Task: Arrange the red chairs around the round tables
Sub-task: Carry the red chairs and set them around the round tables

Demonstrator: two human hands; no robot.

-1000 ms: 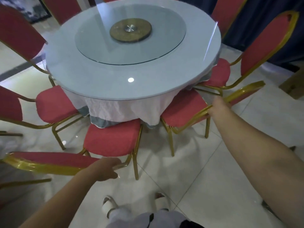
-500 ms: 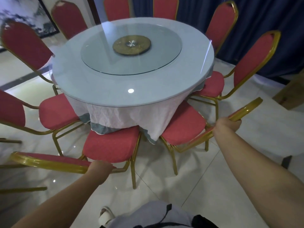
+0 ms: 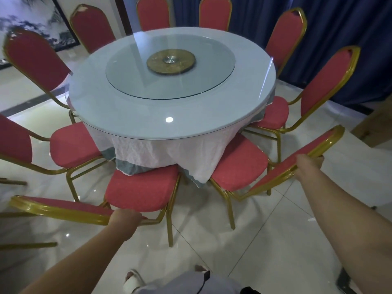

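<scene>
Two red chairs stand at the near edge of the tabletop (image 3: 127,115), left chair (image 3: 142,189) and right chair (image 3: 239,164), seats nosing under the cloth (image 3: 161,151). The left hand (image 3: 125,219) and right hand (image 3: 307,168) each clamp a backrest, fingers curled round its gold frame. Push both in evenly, so the gaps match.

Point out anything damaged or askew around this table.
The left chair back and the next chair back show pale worn patches at their top edges. The tablecloth hangs crumpled and uneven, a corner lying over the near seat.
</scene>
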